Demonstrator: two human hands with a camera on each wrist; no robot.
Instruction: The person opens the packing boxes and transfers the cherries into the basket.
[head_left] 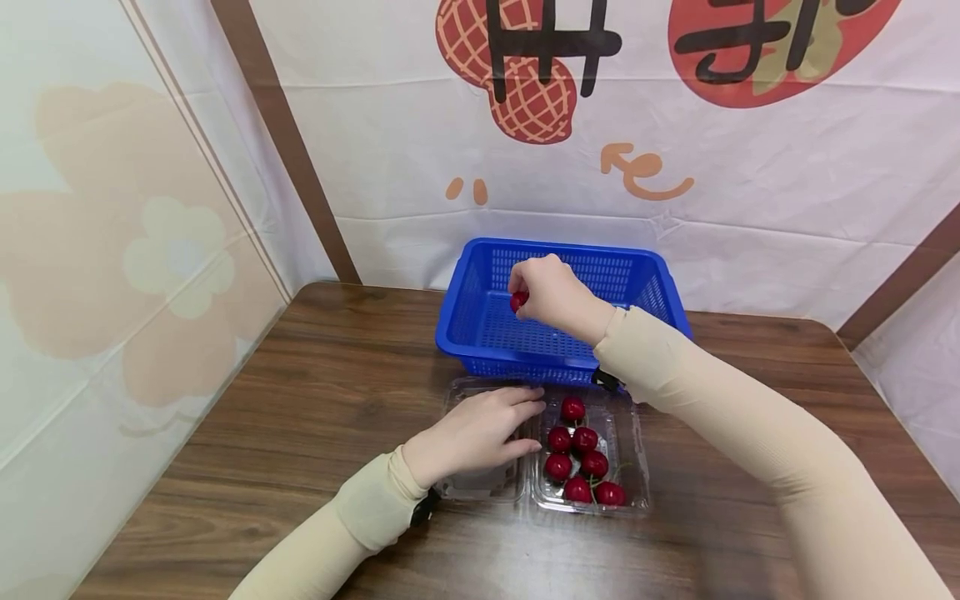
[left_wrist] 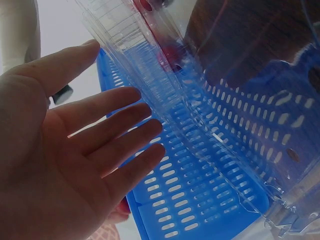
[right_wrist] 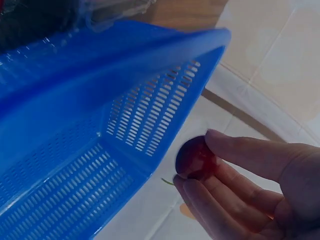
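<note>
**A cherry pinched over the blue basket**

My right hand (head_left: pixel 553 293) pinches 1 dark red round cherry (head_left: pixel 519 301) between thumb and fingertips, above the inside of the blue slotted plastic basket (head_left: pixel 471 312). My left hand (head_left: pixel 480 434) lies flat, fingers straight and slightly spread, on the empty left half of the clear hinged plastic clamshell box (head_left: pixel 628 433), which sits on the dark wooden table (head_left: pixel 300 417) just in front of the basket.

Only the head view shows the whole layout: 7 more red cherries (head_left: pixel 578 454) lie in the box's right half, beside my left fingertips. The right wrist view shows the pinch (right_wrist: pixel 196 159) close up: thumb on top, fingers underneath, and a thin green stem poking out to the left, so the cherry's axis there runs roughly sideways. The head view hides that stem. The left wrist view shows my open palm (left_wrist: pixel 65 165) from below, through the ribbed clear plastic, with the basket's slots behind.

In the head view my right hand covers most of the cherry. In the left wrist view the cherries are only red blurs through the plastic, and I cannot count them there.
</note>
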